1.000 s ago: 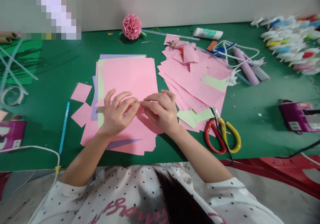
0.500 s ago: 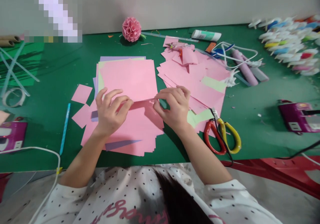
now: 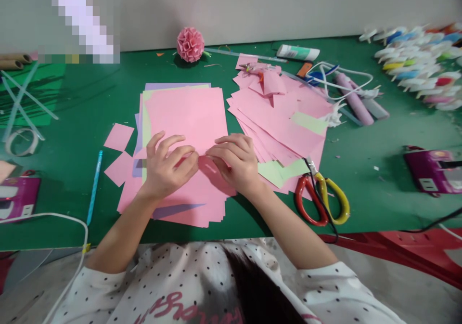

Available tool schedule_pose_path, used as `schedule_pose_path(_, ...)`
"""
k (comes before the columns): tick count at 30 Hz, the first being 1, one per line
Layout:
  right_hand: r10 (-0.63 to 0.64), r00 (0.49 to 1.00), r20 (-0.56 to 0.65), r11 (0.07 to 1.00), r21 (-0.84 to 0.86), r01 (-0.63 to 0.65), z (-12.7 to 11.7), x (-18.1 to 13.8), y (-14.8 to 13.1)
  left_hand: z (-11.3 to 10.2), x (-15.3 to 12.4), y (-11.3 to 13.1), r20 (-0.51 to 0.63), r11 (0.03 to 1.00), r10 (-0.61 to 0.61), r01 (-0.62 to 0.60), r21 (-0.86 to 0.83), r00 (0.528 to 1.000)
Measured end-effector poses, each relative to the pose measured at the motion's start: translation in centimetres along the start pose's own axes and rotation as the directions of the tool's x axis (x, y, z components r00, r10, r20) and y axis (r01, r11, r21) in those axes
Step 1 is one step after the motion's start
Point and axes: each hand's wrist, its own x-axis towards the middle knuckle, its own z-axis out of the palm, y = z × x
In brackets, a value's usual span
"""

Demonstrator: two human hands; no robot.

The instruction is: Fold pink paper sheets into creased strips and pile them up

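Note:
My left hand and my right hand are close together over a stack of pink paper sheets. Between the fingertips of both hands is pinched a piece of pink paper, mostly covered by the fingers. A pink corner pokes out left of my left hand, apparently from the same piece. Under the stack, the edges of a purple sheet and a pale green sheet show. Two small pink paper squares lie to the left.
Scissors with red and yellow handles lie right of my right forearm, below a pile of pink paper. A folded pink paper ball, a glue stick and a blue pencil are on the green table.
My right hand has moved left and slightly toward me, close to my left hand. The left hand has shifted a little right and nearer. The pinched pink paper has come nearer too.

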Motion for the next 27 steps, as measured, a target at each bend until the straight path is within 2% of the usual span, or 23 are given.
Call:
schedule_pose_path(4, -0.026, 0.999, -0.040, 1.000, -0.002, 0.026, -0.2, 0.0, 0.5, -0.1, 0.0, -0.5, 0.011, 0.999, -0.053, 0.053, 0.011, 0.999)
schedule_pose_path(10, 0.142, 0.983, -0.115, 0.988, -0.044, -0.147, -1.9, 0.2, 2.1, -0.9, -0.4, -2.3, -0.027, 0.986, -0.168, 0.168, 0.005, 0.986)
schedule_pose_path(16, 0.270, 0.930, -0.249, 0.961, 0.015, -0.275, -3.3, 0.2, 3.5, -1.7, -0.9, -4.1, -0.061, 0.959, -0.267, 0.271, 0.081, 0.962)
schedule_pose_path(19, 0.399, 0.866, -0.301, 0.916, 0.081, -0.394, -3.5, 0.4, 3.6, -1.9, -1.1, -4.6, -0.121, 0.931, -0.356, 0.363, 0.035, 0.926)
schedule_pose_path(22, 0.557, 0.776, -0.297, 0.830, 0.241, -0.503, -3.1, 0.4, 3.3, -2.0, -0.9, -4.3, -0.098, 0.897, -0.441, 0.436, -0.072, 0.892)
schedule_pose_path(24, 0.669, 0.715, -0.204, 0.728, 0.377, -0.573, -2.5, 0.4, 2.9, -1.9, -0.6, -3.6, -0.024, 0.878, -0.464, 0.456, -0.142, 0.886)
schedule_pose_path(27, 0.788, 0.613, 0.047, 0.485, 0.566, -0.667, -1.2, 0.1, 1.8, -1.5, -0.3, -2.5, 0.142, 0.854, -0.432, 0.455, -0.253, 0.890)
